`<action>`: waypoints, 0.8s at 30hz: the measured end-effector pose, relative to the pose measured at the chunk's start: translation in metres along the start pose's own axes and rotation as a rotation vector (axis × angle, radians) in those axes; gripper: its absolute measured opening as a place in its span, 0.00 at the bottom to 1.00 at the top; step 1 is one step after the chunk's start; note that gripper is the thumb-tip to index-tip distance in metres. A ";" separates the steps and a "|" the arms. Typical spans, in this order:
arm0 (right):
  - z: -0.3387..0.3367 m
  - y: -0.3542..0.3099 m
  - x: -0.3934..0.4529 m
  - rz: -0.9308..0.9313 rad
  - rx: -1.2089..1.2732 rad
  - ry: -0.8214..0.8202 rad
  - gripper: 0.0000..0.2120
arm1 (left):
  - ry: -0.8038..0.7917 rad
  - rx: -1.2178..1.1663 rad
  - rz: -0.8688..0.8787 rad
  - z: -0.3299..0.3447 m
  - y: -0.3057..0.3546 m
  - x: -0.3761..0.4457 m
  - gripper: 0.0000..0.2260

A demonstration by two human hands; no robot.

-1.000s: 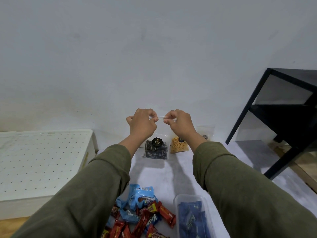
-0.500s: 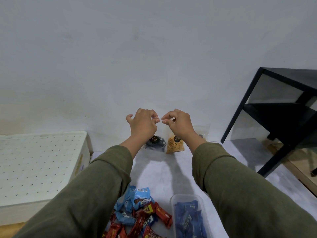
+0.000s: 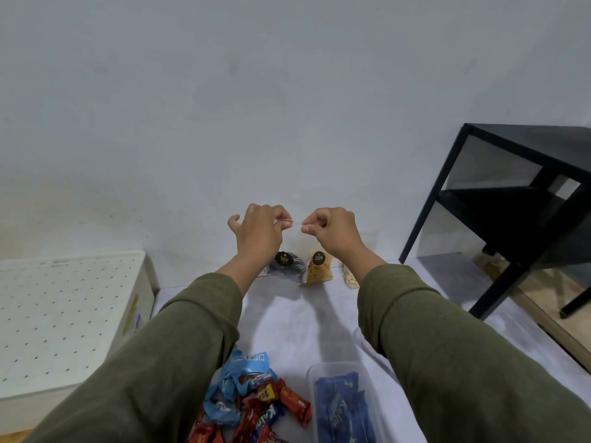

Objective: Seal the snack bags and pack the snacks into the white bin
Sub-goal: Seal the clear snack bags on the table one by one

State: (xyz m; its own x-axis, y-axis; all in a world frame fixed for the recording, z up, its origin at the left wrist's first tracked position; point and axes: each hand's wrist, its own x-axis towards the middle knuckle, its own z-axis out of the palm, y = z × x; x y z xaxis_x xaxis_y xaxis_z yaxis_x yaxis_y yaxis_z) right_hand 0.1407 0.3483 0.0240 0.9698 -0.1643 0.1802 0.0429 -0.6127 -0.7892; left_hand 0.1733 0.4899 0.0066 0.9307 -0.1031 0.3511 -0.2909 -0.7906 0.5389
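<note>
Both hands were raised before a plain pale wall (image 3: 287,91). The left hand (image 3: 259,233) and the right hand (image 3: 332,233) each pinched the top strip of a clear snack bag (image 3: 295,222), apparently the one holding dark biscuits. A bag of yellow chips (image 3: 319,271) stood just beside it on the pale grey tabletop (image 3: 297,321). The white bin (image 3: 64,314), its perforated lid on, sat at the left. A black shelf frame (image 3: 518,203) stood at the right.
</note>
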 end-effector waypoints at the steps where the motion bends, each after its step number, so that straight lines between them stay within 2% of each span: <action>1: -0.003 0.000 0.000 -0.014 -0.017 -0.019 0.05 | -0.001 0.017 0.008 0.001 0.000 0.000 0.07; 7: -0.009 0.001 0.006 -0.147 -0.280 -0.083 0.07 | -0.019 0.005 -0.026 0.005 0.004 -0.001 0.05; 12: -0.011 0.009 0.007 -0.069 -0.240 0.036 0.06 | 0.030 0.032 -0.252 0.009 0.007 -0.005 0.19; 15: -0.011 0.012 0.004 -0.059 -0.225 0.043 0.05 | -0.107 -0.223 -0.320 0.014 0.011 -0.004 0.19; 18: -0.013 0.016 0.002 -0.058 -0.211 0.031 0.05 | -0.146 -0.556 -0.412 0.017 0.017 -0.004 0.13; 22: -0.018 0.020 -0.004 -0.065 -0.193 0.002 0.07 | -0.175 -0.732 -0.532 0.018 0.020 -0.002 0.06; 24: -0.020 0.023 -0.005 -0.058 -0.180 -0.015 0.06 | -0.173 -0.803 -0.566 0.021 0.018 0.000 0.07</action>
State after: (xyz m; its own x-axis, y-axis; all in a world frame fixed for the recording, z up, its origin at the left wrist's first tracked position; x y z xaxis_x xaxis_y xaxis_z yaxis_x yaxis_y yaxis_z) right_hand 0.1322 0.3200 0.0169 0.9705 -0.1137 0.2127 0.0567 -0.7497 -0.6594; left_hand 0.1723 0.4625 0.0002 0.9796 0.0257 -0.1995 0.2011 -0.1149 0.9728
